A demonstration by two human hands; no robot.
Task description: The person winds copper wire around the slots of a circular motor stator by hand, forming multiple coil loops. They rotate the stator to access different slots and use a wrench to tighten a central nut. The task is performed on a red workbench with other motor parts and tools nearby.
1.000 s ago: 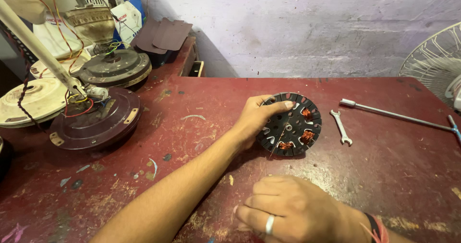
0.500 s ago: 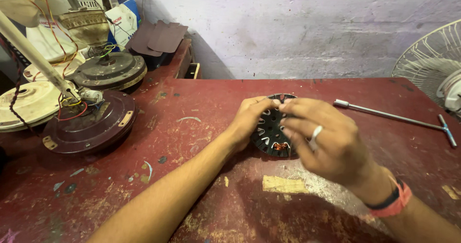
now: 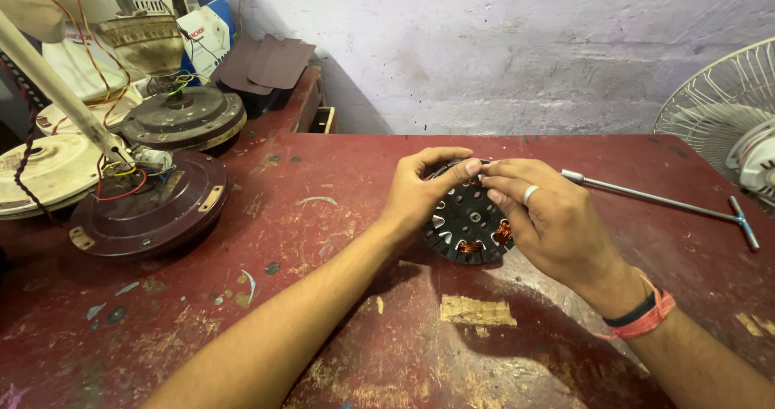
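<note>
— What have you got hold of there?

— A fan motor stator, the round black disc with copper windings showing along its lower edge. It is tipped up on its edge on the red workbench, face toward me, near the middle of the bench.

— Which hand is doing what?

— My left hand wraps the left rim, thumb and forefinger curled over the top. My right hand covers the right side, fingertips pinched on the top rim, just touching the left fingers. Both hands are closed on the stator, not spread.

— Anything lying close by?

— A T-handle socket wrench lies flat to the right, apart from my hand. Beyond it, at the bench's right edge, stands a table fan with its wire guard.

— And on the left?

— A brown ceiling fan motor housing with coloured wires, a second dark one behind it, and a cream one at the far left, all well apart from the stator.
</note>
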